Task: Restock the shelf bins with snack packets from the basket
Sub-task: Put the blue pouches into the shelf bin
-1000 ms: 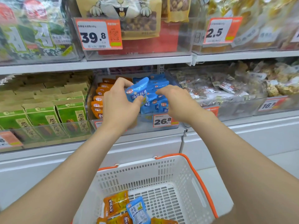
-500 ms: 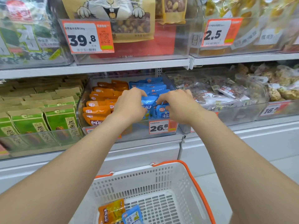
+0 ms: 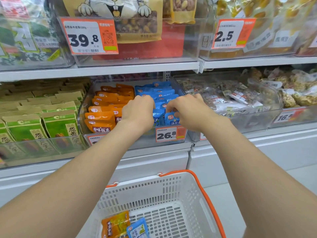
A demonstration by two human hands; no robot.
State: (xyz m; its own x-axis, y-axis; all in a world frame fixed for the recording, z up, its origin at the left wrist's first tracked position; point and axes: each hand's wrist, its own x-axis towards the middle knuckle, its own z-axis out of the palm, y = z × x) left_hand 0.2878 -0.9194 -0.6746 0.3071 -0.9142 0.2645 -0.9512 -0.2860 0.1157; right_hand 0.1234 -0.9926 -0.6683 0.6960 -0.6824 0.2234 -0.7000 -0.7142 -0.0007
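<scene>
Several small blue foil snack packets (image 3: 159, 97) stand on edge, overlapping front to back, in the right half of a clear plastic shelf bin (image 3: 147, 139); matching orange foil packets (image 3: 101, 117) fill its left half. The right hand (image 3: 187, 111) reaches in from above, its fingertips and thumb curled onto the top seam of the front blue packet (image 3: 171, 118), apparently pinching it. The left hand (image 3: 139, 112) lies knuckles-up just beside it over the same row, fingers tucked down out of sight, so I cannot tell whether it grips anything. These pouches look light, soft and slick. They would likely crumple under a squeeze and slide against each other, so the flat sealed top edge seems the safest place to take hold. An orange-and-white price label (image 3: 169, 134) is fixed to the bin's front. Below, a white perforated plastic basket with an orange rim (image 3: 171, 189) holds one yellow-orange packet (image 3: 115, 224) and one blue packet (image 3: 138, 229), lying flat and not yet shelved.
</scene>
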